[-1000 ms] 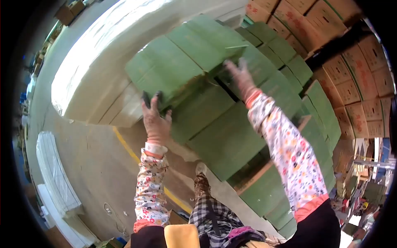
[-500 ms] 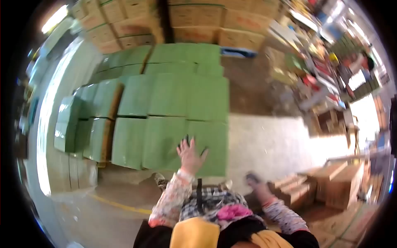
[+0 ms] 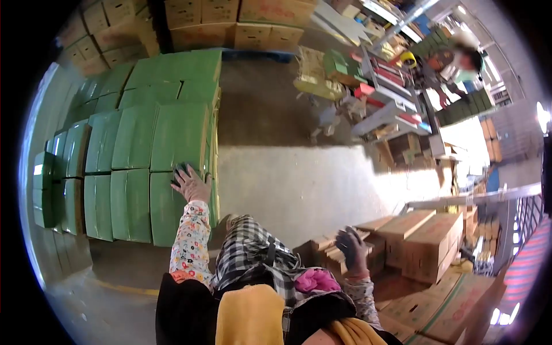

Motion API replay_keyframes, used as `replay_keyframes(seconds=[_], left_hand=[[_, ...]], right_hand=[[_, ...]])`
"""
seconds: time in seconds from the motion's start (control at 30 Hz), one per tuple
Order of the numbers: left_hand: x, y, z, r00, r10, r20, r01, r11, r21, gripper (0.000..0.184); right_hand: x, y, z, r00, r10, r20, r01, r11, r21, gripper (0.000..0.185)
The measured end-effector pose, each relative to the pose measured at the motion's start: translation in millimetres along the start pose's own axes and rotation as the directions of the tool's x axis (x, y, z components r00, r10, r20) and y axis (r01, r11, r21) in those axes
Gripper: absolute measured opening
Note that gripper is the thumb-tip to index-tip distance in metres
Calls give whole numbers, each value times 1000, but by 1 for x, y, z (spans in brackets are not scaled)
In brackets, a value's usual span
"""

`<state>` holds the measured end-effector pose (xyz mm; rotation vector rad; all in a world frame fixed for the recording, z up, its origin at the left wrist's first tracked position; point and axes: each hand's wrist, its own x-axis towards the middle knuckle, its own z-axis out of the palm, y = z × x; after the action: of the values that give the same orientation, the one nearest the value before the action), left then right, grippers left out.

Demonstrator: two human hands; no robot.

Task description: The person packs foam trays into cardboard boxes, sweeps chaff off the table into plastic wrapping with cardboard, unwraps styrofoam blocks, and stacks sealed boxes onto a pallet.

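Note:
My left hand (image 3: 192, 184), in a thin glove with dark fingertips, rests with spread fingers on top of a green carton (image 3: 167, 198) at the near right corner of a large stack. Nothing is in its grip. My right hand (image 3: 353, 253), gloved with dark fingers, hangs open and empty over the floor side, close to some flattened brown cardboard (image 3: 329, 248). More green cartons (image 3: 181, 135) stand packed in rows beyond and to the left of my left hand, glossy on top.
Brown cartons (image 3: 431, 244) stand at the lower right beside me, with bare concrete floor (image 3: 282, 184) between them and the green stack. More brown cartons (image 3: 201, 34) rise on a blue pallet (image 3: 253, 56) at the back. A co-worker (image 3: 460, 60) is at a cluttered workbench (image 3: 391, 86) at upper right.
My view has turned right, so the green stack sits further left. My left hand now lies at the stack's right corner; my right hand has risen and shows its fingers clearly.

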<state>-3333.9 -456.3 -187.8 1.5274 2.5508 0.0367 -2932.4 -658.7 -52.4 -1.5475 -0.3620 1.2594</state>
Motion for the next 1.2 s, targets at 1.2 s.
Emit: replay_keyframes(seconds=[1.2], left_hand=[[340, 523, -24, 552, 680, 481, -438, 728, -527, 73]], right_hand=[[640, -249, 146, 942, -4, 335, -17, 998, 61, 33]])
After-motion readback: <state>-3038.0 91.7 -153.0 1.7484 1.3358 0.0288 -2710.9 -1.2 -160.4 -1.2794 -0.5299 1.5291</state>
